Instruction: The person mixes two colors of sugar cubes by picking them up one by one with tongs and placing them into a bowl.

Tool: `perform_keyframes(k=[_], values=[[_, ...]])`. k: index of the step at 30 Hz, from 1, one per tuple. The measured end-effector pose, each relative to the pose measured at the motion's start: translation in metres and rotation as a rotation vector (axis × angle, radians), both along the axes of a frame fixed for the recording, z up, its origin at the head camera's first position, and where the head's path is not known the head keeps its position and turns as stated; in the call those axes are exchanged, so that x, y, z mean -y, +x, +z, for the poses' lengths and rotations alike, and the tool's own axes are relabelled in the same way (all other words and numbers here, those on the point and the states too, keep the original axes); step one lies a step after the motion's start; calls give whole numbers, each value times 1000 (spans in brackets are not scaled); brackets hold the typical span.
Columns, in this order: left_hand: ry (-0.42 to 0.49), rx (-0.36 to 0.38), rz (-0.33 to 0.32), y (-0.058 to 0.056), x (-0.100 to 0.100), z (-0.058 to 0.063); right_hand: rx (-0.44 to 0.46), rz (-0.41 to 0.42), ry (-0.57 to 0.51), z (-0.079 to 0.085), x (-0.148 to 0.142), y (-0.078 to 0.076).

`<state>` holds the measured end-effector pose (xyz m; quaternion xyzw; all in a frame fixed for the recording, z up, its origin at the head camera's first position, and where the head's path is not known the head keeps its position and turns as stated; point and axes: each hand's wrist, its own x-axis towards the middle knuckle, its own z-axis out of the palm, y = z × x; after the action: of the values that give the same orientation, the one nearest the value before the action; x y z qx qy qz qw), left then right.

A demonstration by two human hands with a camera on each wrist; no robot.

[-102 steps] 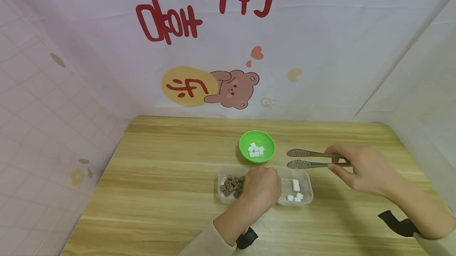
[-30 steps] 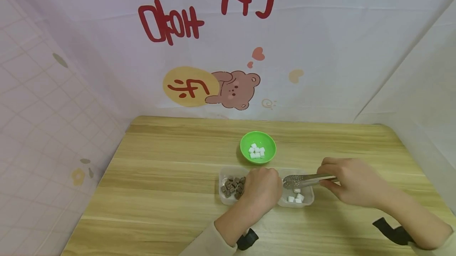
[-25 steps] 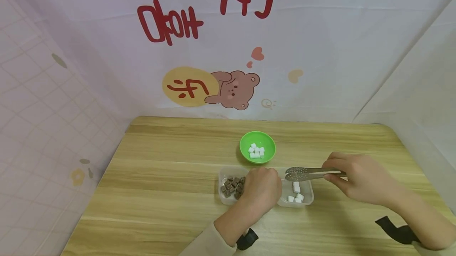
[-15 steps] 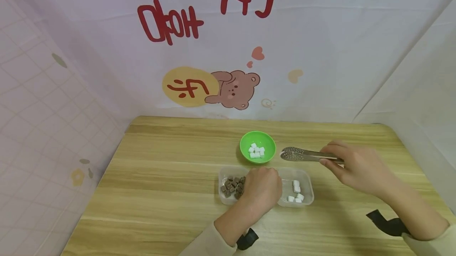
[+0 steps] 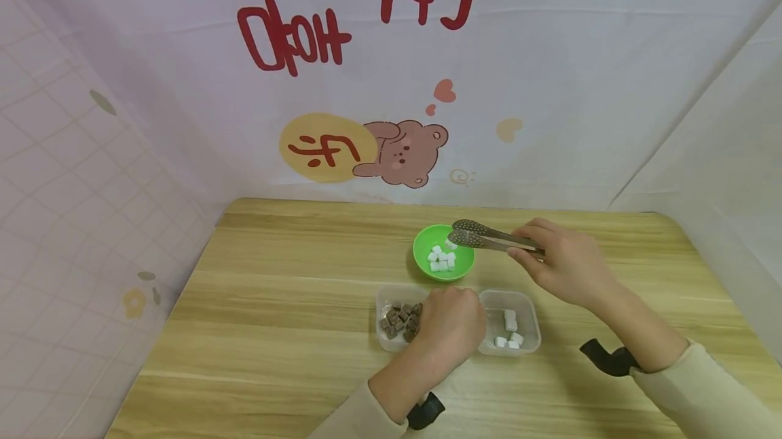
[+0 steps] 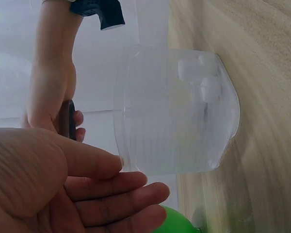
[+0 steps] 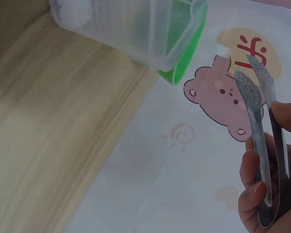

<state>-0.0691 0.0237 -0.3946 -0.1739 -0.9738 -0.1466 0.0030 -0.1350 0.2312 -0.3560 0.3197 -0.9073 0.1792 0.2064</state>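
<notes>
My right hand (image 5: 565,259) grips perforated metal tongs (image 5: 467,239) over the green bowl (image 5: 421,252). The tong tips stand apart, with a white cube (image 5: 451,243) just below them; in the right wrist view nothing sits between them. Several more white cubes (image 5: 442,262) lie in the bowl. My left hand (image 5: 449,327) is between two clear plastic containers. Seen from the left wrist, its thumb and index finger pinch the rim of the right container (image 6: 150,116), which holds several white cubes (image 5: 510,321). The left container (image 5: 382,300) holds brown cubes (image 5: 400,319), partly covered by that hand.
The wooden table (image 5: 275,303) meets a white cloth backdrop (image 5: 550,86) printed with a bear (image 5: 406,154) at its far edge. More cloth hangs at the left and right sides. The green bowl stands just behind the containers.
The tongs dipped into the right container, rose, and moved left and away to the bowl. They have parted, and another white cube shows in the bowl beneath them. The left hand has stayed in place.
</notes>
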Motion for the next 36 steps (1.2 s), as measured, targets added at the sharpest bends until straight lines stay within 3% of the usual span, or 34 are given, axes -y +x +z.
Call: perform_keyframes(k=[8, 18, 24, 36], values=[[-31, -2, -6, 1, 0, 2, 65, -31, -6, 0, 2, 0], [-12, 7, 5, 1, 0, 1, 120, -56, 136, 18, -19, 13], [-1, -15, -10, 0, 0, 0, 37, -2, 150, 28, -35, 19], [11, -8, -1, 1, 0, 1, -92, 205, 226, 40, -51, 21]])
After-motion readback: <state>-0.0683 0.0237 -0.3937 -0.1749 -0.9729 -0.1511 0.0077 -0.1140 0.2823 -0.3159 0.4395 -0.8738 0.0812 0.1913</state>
